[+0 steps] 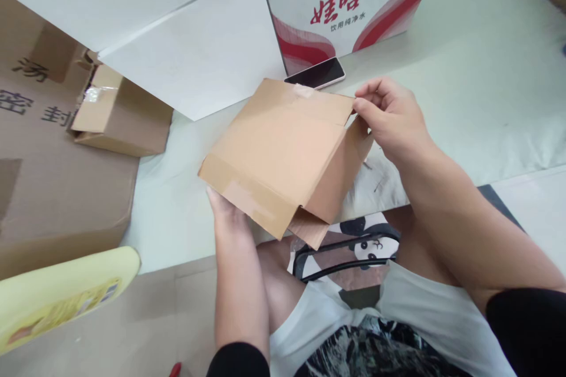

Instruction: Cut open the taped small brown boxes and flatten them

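A brown cardboard box point(283, 141) is tilted above my lap, with clear tape along its near edge and an open flap at its lower right corner. My left hand point(225, 206) supports it from below at the near left side; most of those fingers are hidden under the cardboard. At the far right corner, my right hand point(389, 115) pinches the edge of the box between thumb and fingers. Just behind the box a phone point(316, 73) lies on the pale green surface.
A white carton with red lettering point(345, 17) stands at the back beside a large white box point(198, 47). On the left are a big brown carton point(66, 188) and a small brown box point(132, 112). A yellow rounded panel point(66, 294) juts in at lower left.
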Available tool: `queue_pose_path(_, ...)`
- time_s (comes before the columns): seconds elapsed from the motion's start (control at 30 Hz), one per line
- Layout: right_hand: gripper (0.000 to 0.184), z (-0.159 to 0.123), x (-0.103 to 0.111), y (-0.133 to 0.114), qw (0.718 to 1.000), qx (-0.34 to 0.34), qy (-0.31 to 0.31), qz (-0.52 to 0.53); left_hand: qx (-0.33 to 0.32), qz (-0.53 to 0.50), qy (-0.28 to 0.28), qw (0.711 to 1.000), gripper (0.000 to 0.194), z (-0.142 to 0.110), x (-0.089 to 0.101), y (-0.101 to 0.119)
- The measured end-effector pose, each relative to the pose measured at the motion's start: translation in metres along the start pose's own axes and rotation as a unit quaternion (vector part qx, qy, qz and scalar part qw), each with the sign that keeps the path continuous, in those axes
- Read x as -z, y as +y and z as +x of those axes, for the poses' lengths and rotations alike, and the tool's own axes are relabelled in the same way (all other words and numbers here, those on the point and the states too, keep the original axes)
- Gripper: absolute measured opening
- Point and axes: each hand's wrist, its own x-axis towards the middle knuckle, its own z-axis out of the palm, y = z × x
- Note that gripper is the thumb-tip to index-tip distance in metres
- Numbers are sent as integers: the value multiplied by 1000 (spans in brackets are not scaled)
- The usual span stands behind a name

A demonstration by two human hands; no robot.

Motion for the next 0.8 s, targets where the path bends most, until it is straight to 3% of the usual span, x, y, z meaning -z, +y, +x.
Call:
queue_pose_path(0.17,16,4,0,7,998,47,43,25,-6,-6,6,1000,50,5,2,0)
queue_pose_path(0.4,21,1,-1,5,995,36,76,45,19,-11,11,1000,53,3,7,-2)
queue_pose_path(0.63,20,2,-6,5,992,36,67,103,-91,-1,1,996,44,20,9,-4)
queue_pose_path(0.8,15,1,-7,3,994,32,38,102,-166,36,-15,985,44,18,6,-6)
